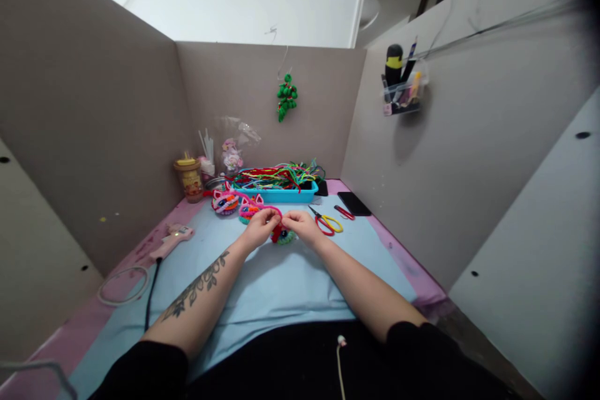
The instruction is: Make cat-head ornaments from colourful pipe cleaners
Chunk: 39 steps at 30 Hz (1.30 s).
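Note:
My left hand [259,229] and my right hand [304,226] meet over the middle of the table, fingertips pinched close together. Between them they grip a bright pink pipe cleaner [267,205], whose length trails off to the left. Just below the fingers sits a small fuzzy figure [285,237] in green and red with a dark eye, partly covered by my hands; whether it is joined to the pipe cleaner I cannot tell. Two similar multicoloured figures with pointed pink-and-white ears, one farther left [225,201] and one nearer [248,209], stand behind my left hand.
A blue tray [281,194] piled with coloured pipe cleaners stands at the back. Scissors [328,224], a small red-handled tool [345,212] and a black phone [354,204] lie right. At left are a pink glue gun [173,240] with its cord and a lidded cup [190,181]. Partitions enclose three sides.

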Each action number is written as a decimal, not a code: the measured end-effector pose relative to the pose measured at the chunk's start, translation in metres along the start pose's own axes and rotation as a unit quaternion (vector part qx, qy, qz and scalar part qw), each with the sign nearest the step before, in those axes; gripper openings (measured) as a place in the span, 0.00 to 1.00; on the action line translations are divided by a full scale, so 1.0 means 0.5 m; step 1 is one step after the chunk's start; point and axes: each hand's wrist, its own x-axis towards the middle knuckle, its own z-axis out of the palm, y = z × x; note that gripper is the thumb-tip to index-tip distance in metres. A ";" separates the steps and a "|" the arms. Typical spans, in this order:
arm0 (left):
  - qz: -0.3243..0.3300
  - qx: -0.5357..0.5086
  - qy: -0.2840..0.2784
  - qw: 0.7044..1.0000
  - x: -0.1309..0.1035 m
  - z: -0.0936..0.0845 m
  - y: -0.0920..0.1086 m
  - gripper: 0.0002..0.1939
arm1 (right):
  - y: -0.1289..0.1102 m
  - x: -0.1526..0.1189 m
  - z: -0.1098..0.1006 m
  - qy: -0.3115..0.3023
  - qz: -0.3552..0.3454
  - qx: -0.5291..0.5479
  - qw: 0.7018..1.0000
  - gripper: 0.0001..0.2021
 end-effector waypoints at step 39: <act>0.085 0.144 0.073 0.983 0.004 0.016 0.009 0.09 | -0.014 -0.015 0.014 0.069 -0.180 -0.238 0.952 0.09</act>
